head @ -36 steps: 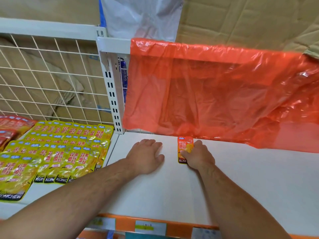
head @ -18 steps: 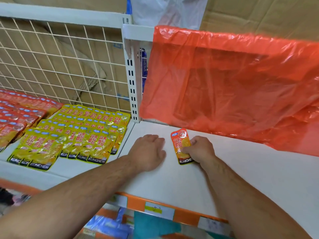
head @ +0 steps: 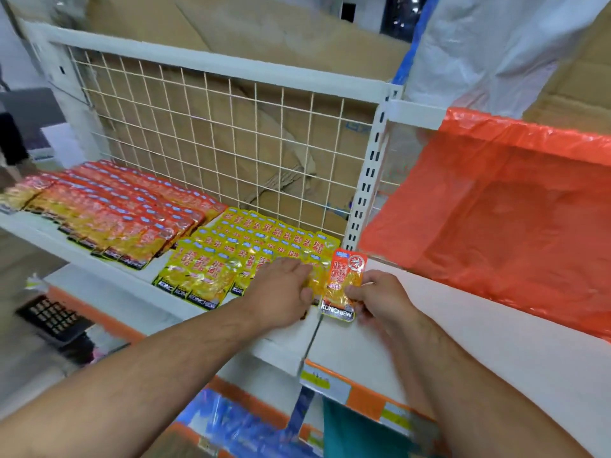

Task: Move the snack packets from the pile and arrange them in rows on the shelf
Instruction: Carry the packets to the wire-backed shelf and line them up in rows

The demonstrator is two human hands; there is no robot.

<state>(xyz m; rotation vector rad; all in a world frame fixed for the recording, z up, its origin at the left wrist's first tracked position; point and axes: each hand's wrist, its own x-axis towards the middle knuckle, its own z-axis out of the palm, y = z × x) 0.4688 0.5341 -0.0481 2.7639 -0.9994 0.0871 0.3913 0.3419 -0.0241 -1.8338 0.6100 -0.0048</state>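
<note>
Your right hand [head: 380, 300] grasps the orange packet [head: 344, 284] by its right edge, fingers clenched on the wrapper. The packet lies over the seam between the two shelf boards, just beside the right end of the yellow packets [head: 231, 259]. Judgement: holding it by the edge leaves its face free so you can line it up as a new column.

Your left hand [head: 281, 289] rests on the nearest yellow packets, fingers released and laid flat. This probably pins that row so it does not slide while the new one goes in.

The red packets [head: 125, 213] fill the left of the shelf [head: 99, 264] in overlapping rows. The pile itself is not in view.

Obstructions:
- The slotted upright [head: 367, 183] and the wire grid [head: 215, 143] close off the back.
- The orange plastic sheet [head: 496, 219] hangs down to the right board.
- The sheet could snag a packet pushed deep.

Cardboard [head: 264, 31] stands behind the grid.
</note>
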